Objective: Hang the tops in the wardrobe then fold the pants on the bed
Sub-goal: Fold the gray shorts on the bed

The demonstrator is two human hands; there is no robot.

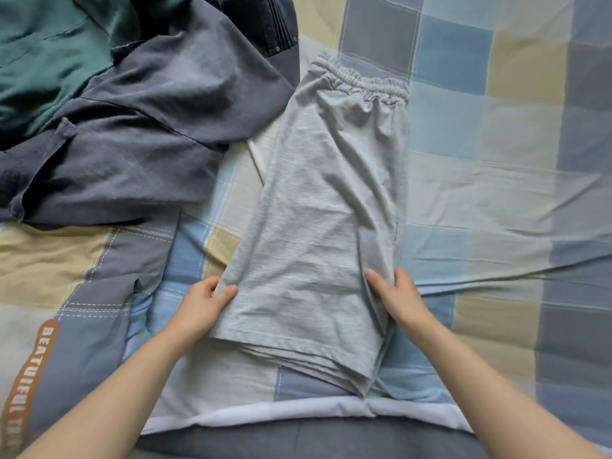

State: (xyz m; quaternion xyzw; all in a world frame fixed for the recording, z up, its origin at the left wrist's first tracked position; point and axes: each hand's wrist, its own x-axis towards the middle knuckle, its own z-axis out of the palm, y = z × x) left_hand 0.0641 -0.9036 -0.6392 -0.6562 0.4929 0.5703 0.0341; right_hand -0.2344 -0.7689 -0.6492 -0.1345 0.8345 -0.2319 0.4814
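Grey pants (318, 207), halved lengthwise, lie near the bed's (496, 134) front edge. Left hand (198, 306) and right hand (399, 298) pinch their side edges above the hems. Soft, light and limp, they likely fold best gripped at both edges.

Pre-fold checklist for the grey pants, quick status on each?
1. Left hand pinches the left edge of the grey pants: ok.
2. Right hand holds the right edge: ok.
3. Legs stacked, pants lying lengthwise on the bed: ok.
4. Fabric flat: not ok, wrinkled, hem layers uneven.
5. Waistband clear of the dark clothes pile: ok, close though.
6. Tops already hung: cannot tell.
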